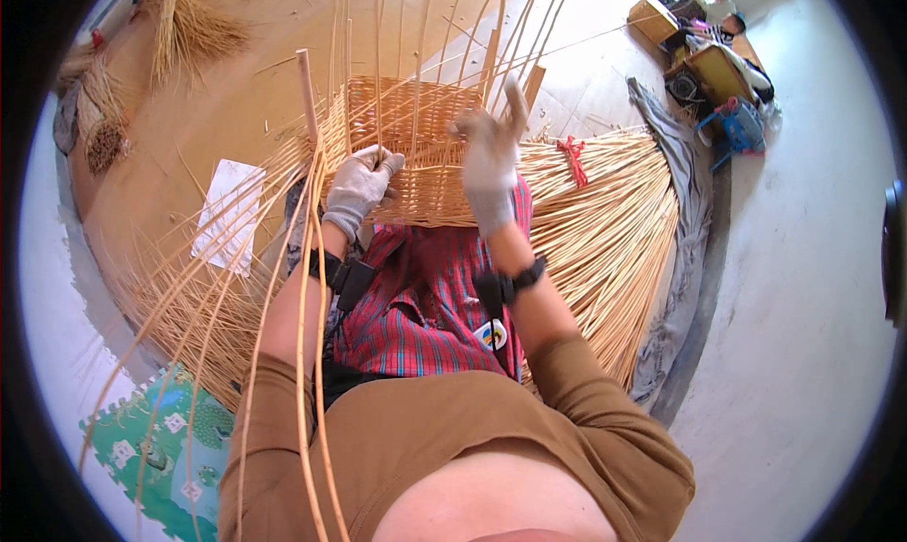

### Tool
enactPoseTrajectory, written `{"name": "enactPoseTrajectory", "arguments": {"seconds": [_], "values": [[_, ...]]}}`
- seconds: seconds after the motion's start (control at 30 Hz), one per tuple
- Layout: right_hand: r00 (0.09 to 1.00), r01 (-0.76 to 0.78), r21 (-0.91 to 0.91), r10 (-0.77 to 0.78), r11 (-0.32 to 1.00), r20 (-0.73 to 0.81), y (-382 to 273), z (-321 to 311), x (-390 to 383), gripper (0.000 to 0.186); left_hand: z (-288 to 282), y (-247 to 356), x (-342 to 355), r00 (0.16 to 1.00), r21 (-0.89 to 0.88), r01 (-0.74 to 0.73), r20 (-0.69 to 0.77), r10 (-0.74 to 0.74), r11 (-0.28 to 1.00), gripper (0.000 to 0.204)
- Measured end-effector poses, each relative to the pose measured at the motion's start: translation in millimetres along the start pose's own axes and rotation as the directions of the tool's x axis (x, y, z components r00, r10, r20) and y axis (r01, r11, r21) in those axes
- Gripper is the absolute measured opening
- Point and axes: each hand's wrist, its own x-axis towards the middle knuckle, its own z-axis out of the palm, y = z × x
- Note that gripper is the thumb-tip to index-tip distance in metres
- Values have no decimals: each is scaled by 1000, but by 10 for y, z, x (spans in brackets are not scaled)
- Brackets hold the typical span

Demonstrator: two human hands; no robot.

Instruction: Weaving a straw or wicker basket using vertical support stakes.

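A half-woven wicker basket (430,197) rests at my lap, its long upright rods rising from the far side. My left hand (359,185), in a pale work glove, is closed at the basket's near left edge, pinching a thin wicker rod there. My right hand (491,154), also gloved, is raised beside the basket's right end. Its fingers are spread and slightly blurred, with nothing visible in them. Several long loose rods (302,353) run from the basket's left side down past my left arm. A red checked cloth (435,296) covers my lap.
A large bundle of peeled rods (605,230) lies to the right, with a red tie (573,161) on it. More rods (179,306) spread at left, near a white sheet (229,216) and a green foam mat (170,457). A person (723,32) is far right near wooden furniture (718,74).
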Motion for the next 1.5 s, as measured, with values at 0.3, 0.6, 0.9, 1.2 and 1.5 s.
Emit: {"name": "enactPoseTrajectory", "arguments": {"seconds": [0.3, 0.6, 0.9, 1.2, 1.5], "values": [[980, -123, 315, 66, 941, 188, -116, -215, -617, 30, 84, 306, 228, 882, 375, -240, -301, 362, 896, 51], [870, -481, 177, 492, 859, -27, 672, -922, -686, 32, 794, 509, -163, 986, 111, -19, 165, 0, 994, 35], [889, 453, -721, -328, 524, 319, 174, -140, 757, 58, 933, 391, -106, 999, 138, 2, 49, -9, 990, 41], [968, 223, -478, -136, 850, 212, 11, -1267, -118, 26, 959, 294, 48, 996, -205, -69, 40, 79, 976, 27], [494, 847, -503, -95, -174, 864, -1183, -740, 1735, 39, 1011, 449, 62, 995, -230, 95, 45, -87, 969, 49]]}}
